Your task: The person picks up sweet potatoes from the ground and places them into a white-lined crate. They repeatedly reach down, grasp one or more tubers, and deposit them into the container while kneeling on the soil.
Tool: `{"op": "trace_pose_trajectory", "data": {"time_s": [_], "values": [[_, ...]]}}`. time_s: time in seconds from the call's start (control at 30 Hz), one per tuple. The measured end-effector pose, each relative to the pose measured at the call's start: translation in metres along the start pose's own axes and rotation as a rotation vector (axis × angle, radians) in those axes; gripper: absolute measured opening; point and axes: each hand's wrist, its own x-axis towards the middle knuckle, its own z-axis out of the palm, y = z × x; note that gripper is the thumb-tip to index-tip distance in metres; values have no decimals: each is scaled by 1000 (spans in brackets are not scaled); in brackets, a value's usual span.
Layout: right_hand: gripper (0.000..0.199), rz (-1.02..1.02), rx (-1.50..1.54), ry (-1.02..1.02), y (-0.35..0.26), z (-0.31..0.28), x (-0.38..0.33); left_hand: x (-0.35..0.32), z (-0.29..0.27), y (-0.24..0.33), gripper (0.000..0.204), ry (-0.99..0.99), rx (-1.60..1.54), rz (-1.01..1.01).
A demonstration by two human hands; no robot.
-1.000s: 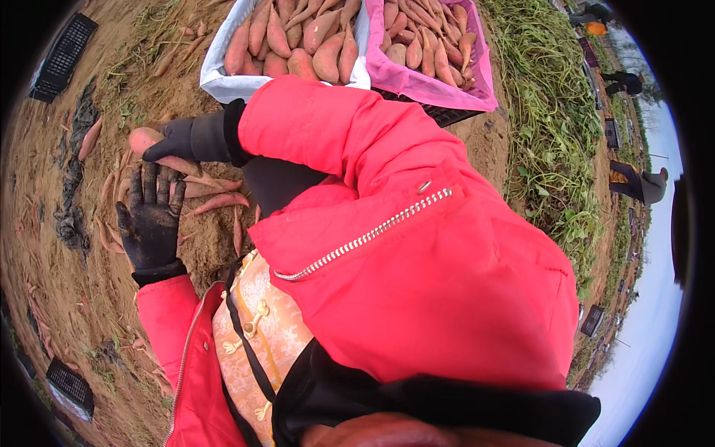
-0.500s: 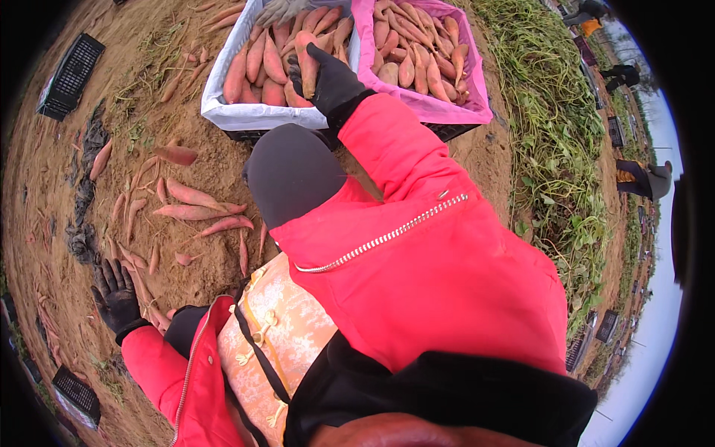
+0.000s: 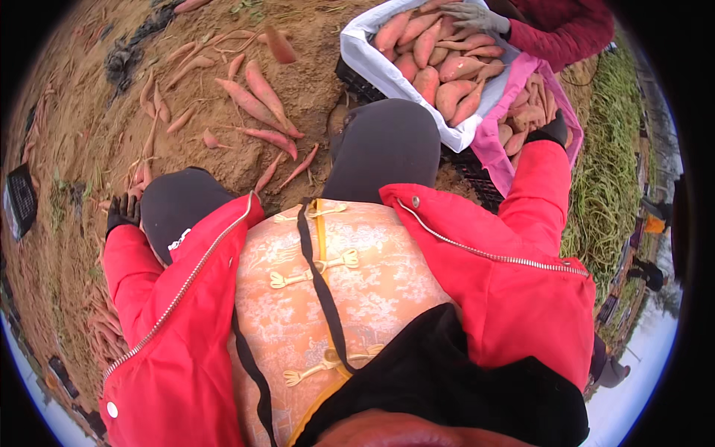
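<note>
My left hand (image 3: 123, 212), in a black glove, rests low on the soil beside my left knee, next to small sweet potatoes (image 3: 138, 179). Its fingers look spread with nothing in them. My right hand (image 3: 555, 131), also in a black glove, reaches into the pink-lined crate (image 3: 493, 153) and touches the sweet potatoes (image 3: 521, 115) in it. The red sleeve hides most of that hand, so its grip is unclear. Beside it stands a white-lined crate (image 3: 372, 67) heaped with sweet potatoes (image 3: 436, 74).
Another person's grey-gloved hand (image 3: 473, 15) and maroon sleeve (image 3: 566, 33) reach over the white-lined crate. Loose sweet potatoes (image 3: 253, 93) lie on the soil ahead. Cut green vines (image 3: 611, 186) run along the right. A black crate (image 3: 21, 197) sits far left.
My right hand has moved from the white-lined crate to the pink-lined one. My left hand has drawn in toward my knee. Another person's gloved hand has come into view.
</note>
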Motion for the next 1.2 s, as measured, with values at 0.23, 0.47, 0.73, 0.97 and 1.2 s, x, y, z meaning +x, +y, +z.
{"op": "trace_pose_trajectory", "data": {"time_s": [0.23, 0.47, 0.73, 0.97, 1.2], "values": [[38, -200, -598, -425, 68, 205, -55, 0, -8, -74, 50, 421, 850, 76], [33, 86, -931, -1007, 231, 353, -161, 2, 44, -71, 48, 427, 1469, 325], [30, 172, -1147, -1208, 272, 373, -160, 38, 22, -77, 50, 265, 1622, 265], [46, 29, -1300, -1551, 272, 372, -172, 53, 74, -76, 52, 71, 626, 229], [73, -116, -856, -1138, 275, 374, -191, -55, 240, 62, 40, -778, 339, 91]]}}
